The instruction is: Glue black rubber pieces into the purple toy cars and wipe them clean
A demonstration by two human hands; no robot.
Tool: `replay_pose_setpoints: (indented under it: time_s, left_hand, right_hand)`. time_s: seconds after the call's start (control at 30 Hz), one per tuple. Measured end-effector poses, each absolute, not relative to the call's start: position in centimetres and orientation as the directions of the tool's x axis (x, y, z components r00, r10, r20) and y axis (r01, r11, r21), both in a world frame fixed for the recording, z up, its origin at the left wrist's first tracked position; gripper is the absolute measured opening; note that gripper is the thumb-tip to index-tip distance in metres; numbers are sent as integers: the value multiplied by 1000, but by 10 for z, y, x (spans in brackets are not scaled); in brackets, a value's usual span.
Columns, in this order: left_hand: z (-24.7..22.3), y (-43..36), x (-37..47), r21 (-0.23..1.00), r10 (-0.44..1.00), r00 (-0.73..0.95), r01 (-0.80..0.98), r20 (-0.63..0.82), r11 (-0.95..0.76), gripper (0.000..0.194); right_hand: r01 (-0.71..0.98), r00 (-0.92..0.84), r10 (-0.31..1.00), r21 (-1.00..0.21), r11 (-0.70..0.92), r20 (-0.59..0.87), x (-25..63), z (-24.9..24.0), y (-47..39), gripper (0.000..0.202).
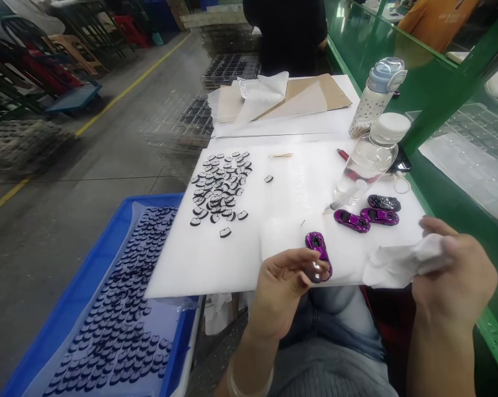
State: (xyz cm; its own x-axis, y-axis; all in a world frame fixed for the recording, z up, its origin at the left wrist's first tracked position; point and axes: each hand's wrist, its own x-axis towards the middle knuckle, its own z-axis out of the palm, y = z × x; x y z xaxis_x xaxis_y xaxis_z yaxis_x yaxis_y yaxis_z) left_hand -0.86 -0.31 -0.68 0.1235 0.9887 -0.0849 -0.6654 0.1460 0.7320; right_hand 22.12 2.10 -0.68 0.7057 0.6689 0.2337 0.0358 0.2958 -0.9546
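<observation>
White bench (215, 267) carries a glossy purple toy car (315, 241) near its edge. The left hand (276, 292) pinches a small dark piece (316, 274) by it; the right hand (459, 275) holds soft tissue (391, 267). Probably light and slippery, the car suits a side grip.

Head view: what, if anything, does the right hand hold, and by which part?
The right hand holds a white cloth by its end at picture right; the rest is free.
</observation>
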Motion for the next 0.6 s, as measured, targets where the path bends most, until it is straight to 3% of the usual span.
replay_pose_setpoints:
  time_s: [0.07, 0.17, 0.33, 0.43, 0.6]
  left_hand:
    - [-7, -8, -16, 827, 996, 72, -557, -47, 79, 24]
    - [-5, -14, -25, 886, 999, 35, -463, -18, 32, 18]
    - [-2, -12, -24, 773, 991, 92, -620, -97, 134, 27]
    - [-2, -10, -20, 732, 984, 112, -657, -141, 180, 29]
    - [-6, -13, -21, 710, 973, 138, -666, -185, 230, 35]
  right_hand:
    - [-94, 750, 646, -943, 319, 144, 225, -6, 22, 25]
    - [-170, 611, 782, -946, 276, 119, 210, 6, 11, 31]
    - [146, 265, 939, -972, 187, 220, 169, 14, -9, 13]
    - [257, 96, 919, -902, 348, 382, 159, 11, -5, 10]
    - [315, -245, 731, -661, 681, 636, 147, 22, 7, 17]
